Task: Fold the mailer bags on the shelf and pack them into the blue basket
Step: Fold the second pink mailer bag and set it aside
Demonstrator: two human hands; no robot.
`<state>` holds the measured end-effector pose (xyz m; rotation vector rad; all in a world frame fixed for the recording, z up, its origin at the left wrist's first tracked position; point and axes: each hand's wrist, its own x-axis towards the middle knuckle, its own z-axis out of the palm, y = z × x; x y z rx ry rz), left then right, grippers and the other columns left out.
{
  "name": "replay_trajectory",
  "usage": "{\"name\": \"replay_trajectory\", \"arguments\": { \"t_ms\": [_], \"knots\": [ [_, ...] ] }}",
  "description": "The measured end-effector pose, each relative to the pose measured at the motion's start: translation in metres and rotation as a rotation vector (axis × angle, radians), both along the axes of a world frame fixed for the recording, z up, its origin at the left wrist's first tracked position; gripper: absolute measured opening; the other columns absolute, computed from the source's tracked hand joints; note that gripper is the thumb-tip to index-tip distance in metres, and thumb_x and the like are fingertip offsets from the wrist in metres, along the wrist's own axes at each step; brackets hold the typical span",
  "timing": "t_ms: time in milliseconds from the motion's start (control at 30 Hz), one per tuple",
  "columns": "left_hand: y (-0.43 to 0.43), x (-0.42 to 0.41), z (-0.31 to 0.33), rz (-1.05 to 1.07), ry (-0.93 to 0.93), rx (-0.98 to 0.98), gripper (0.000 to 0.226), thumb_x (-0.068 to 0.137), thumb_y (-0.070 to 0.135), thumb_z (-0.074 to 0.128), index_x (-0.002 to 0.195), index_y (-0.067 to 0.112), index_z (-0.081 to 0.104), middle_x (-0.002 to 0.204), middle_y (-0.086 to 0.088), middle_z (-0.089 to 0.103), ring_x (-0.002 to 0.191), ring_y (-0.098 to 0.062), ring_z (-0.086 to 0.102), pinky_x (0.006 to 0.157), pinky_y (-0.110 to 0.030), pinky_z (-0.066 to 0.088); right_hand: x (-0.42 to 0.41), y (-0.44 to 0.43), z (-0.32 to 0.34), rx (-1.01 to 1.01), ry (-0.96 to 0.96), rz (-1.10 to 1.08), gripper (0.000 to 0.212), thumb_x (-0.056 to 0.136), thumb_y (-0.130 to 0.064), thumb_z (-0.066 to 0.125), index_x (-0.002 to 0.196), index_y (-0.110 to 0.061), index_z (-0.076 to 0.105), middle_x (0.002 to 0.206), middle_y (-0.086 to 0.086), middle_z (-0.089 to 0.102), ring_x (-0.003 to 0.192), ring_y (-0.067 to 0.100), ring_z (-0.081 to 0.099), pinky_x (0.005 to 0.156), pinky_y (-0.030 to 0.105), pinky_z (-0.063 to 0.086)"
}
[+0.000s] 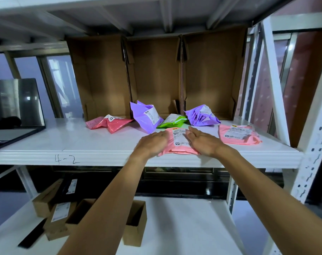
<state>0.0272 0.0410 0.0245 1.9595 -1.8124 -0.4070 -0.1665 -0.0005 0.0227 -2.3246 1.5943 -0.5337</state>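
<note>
A light pink mailer bag [178,142] with a white label lies flat near the front edge of the white shelf [83,144]. My left hand [152,142] presses its left side with straight fingers. My right hand [202,142] presses its right side the same way. A second flat pink bag [238,134] lies to the right. Behind are a crumpled red-pink bag [110,124], a crumpled purple bag [145,116], a green bag [172,121] and another purple bag [202,116]. No blue basket is in view.
Three open cardboard boxes [156,74] stand on their sides at the back of the shelf. A dark screen [14,103] sits at the left. Small cardboard boxes [134,223] lie on the lower shelf. A white upright post [311,153] bounds the right side.
</note>
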Motion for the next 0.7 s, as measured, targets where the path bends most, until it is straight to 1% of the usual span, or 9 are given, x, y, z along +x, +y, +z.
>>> {"name": "replay_trajectory", "arguments": {
  "t_ms": [33,67,167,233,400,467,533,600,700],
  "knots": [
    [-0.001,0.001,-0.001,0.026,0.086,-0.026,0.053,0.099,0.058,0.025,0.110,0.023,0.064,0.112,-0.005,0.068,0.115,-0.029,0.055,0.107,-0.044,0.038,0.000,0.000,-0.001,-0.017,-0.045,-0.015,0.060,0.102,-0.059,0.016,0.156,-0.034,0.020,0.163,-0.006,0.024,0.147,0.021,0.026,0.115,0.038,0.021],
    [-0.004,0.004,-0.002,0.034,0.162,-0.061,0.053,0.095,0.063,0.028,0.111,0.028,0.065,0.113,-0.001,0.067,0.114,-0.027,0.055,0.106,-0.044,0.038,-0.001,0.001,0.000,-0.039,-0.086,-0.020,0.061,0.101,-0.061,0.016,0.157,-0.035,0.019,0.162,-0.004,0.026,0.147,0.022,0.028,0.114,0.038,0.022],
    [-0.011,0.009,-0.004,-0.012,0.367,-0.162,0.060,0.086,0.074,0.035,0.126,0.039,0.063,0.135,0.008,0.062,0.125,-0.021,0.053,0.111,-0.046,0.037,-0.002,0.004,0.000,-0.076,-0.163,-0.012,0.058,0.102,-0.060,0.018,0.155,-0.037,0.023,0.160,-0.001,0.032,0.144,0.025,0.032,0.111,0.038,0.026],
    [-0.011,0.010,-0.007,-0.053,0.432,-0.214,0.058,0.083,0.074,0.039,0.128,0.046,0.062,0.140,0.011,0.059,0.130,-0.017,0.051,0.113,-0.045,0.037,-0.004,0.008,-0.001,-0.095,-0.213,-0.010,0.055,0.102,-0.058,0.021,0.153,-0.038,0.028,0.159,-0.001,0.035,0.143,0.025,0.033,0.111,0.038,0.026],
    [-0.002,0.009,-0.012,-0.123,0.300,-0.289,0.050,0.079,0.073,0.048,0.124,0.055,0.061,0.132,0.018,0.064,0.123,-0.011,0.056,0.107,-0.041,0.045,-0.005,0.012,0.000,-0.100,-0.261,-0.025,0.051,0.103,-0.052,0.030,0.152,-0.035,0.032,0.157,0.000,0.038,0.140,0.026,0.037,0.109,0.038,0.029],
    [0.000,0.009,-0.011,-0.126,0.274,-0.311,0.041,0.083,0.071,0.051,0.118,0.055,0.064,0.126,0.021,0.066,0.118,-0.007,0.057,0.103,-0.040,0.047,-0.004,0.009,-0.001,-0.090,-0.272,-0.048,0.055,0.101,-0.052,0.037,0.152,-0.031,0.029,0.154,0.000,0.042,0.134,0.028,0.046,0.106,0.040,0.034],
    [0.003,0.007,-0.011,-0.112,0.240,-0.385,0.027,0.087,0.062,0.057,0.104,0.049,0.072,0.115,0.027,0.069,0.110,-0.001,0.060,0.093,-0.033,0.050,-0.005,0.006,-0.004,-0.098,-0.305,-0.081,0.062,0.098,-0.049,0.045,0.152,-0.027,0.024,0.150,0.000,0.048,0.124,0.029,0.055,0.102,0.041,0.039],
    [0.005,0.003,-0.014,-0.092,0.159,-0.509,0.023,0.088,0.054,0.061,0.094,0.040,0.077,0.106,0.028,0.071,0.102,0.001,0.062,0.084,-0.029,0.053,-0.007,0.005,-0.003,-0.095,-0.329,-0.097,0.064,0.098,-0.042,0.051,0.153,-0.025,0.022,0.147,-0.001,0.052,0.121,0.030,0.058,0.099,0.037,0.041],
    [0.006,0.003,-0.017,-0.138,0.089,-0.582,0.021,0.086,0.047,0.066,0.095,0.034,0.080,0.103,0.023,0.074,0.096,0.002,0.065,0.083,-0.032,0.057,-0.008,0.006,0.001,-0.065,-0.393,-0.062,0.062,0.096,-0.029,0.055,0.151,-0.032,0.026,0.144,-0.001,0.055,0.109,0.025,0.065,0.096,0.038,0.049]
  ]
}}
